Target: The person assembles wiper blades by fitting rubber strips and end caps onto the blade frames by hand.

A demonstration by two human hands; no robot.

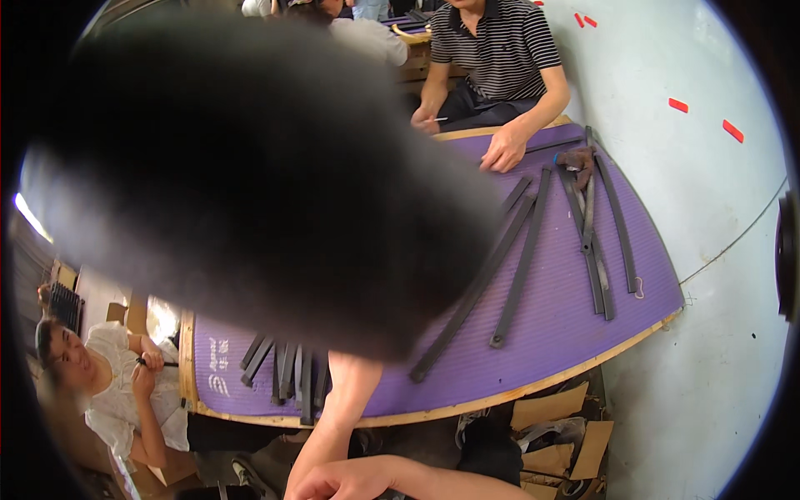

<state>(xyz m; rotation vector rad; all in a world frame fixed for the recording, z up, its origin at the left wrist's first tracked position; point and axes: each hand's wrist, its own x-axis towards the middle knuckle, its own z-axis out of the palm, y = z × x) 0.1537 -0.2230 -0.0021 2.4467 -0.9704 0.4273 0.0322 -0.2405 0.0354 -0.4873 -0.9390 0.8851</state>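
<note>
A large, blurred dark shape [250,183] fills the upper left and middle of the view, very close; I cannot make out what it is. My left forearm [333,412] reaches up from the lower edge over the purple mat, and the left hand disappears behind that shape. At the bottom, my right hand [346,479] crosses in front of the left forearm. Its fingers look curled and are partly cut off by the edge; what they hold, if anything, is hidden. Several short black bars [287,371] lie beside my left forearm, and longer black bars [521,258] lie right of it.
The purple mat [575,342] covers a table with a wooden edge. A brown glove-like item [577,165] rests on bars at the far right. One person [500,75] sits across the table, another [125,375] at left. Cardboard pieces [550,408] lie below the near edge; a pale wall is right.
</note>
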